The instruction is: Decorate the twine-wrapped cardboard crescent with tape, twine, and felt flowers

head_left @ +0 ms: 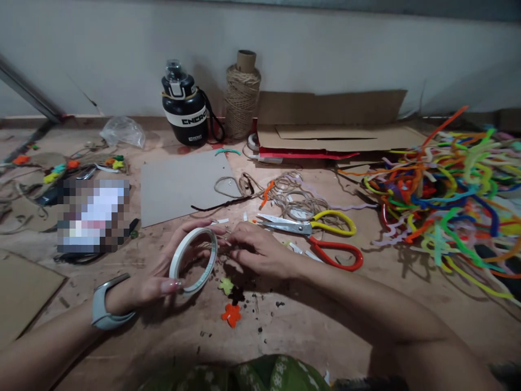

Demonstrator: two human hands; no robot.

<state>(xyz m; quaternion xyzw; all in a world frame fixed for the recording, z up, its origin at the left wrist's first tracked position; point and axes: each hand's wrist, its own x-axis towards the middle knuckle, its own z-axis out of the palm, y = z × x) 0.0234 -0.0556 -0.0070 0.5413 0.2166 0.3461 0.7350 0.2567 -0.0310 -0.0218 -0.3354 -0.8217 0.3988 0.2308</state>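
Observation:
My left hand [163,271] grips a narrow roll of white tape [174,259], thumb on its near rim and fingers behind it. Just right of the roll, my right hand [258,250] has its fingers drawn together. Thin strands show by its fingertips, but what they pinch is too small to make out. Below the hands lie a yellow-green felt flower [226,286], a dark brown one [236,295] and an orange one [232,315]. Scissors [299,225] with one yellow and one red handle lie half-spread beyond my right forearm.
A tangle of twine [299,198] lies behind the scissors, beside a grey card [179,187]. Colourful pipe cleaners [451,201] heap at right. A black bottle [185,111], a twine spool [243,98] and a cardboard box [334,136] stand along the wall. A blurred-out phone [95,212] lies left.

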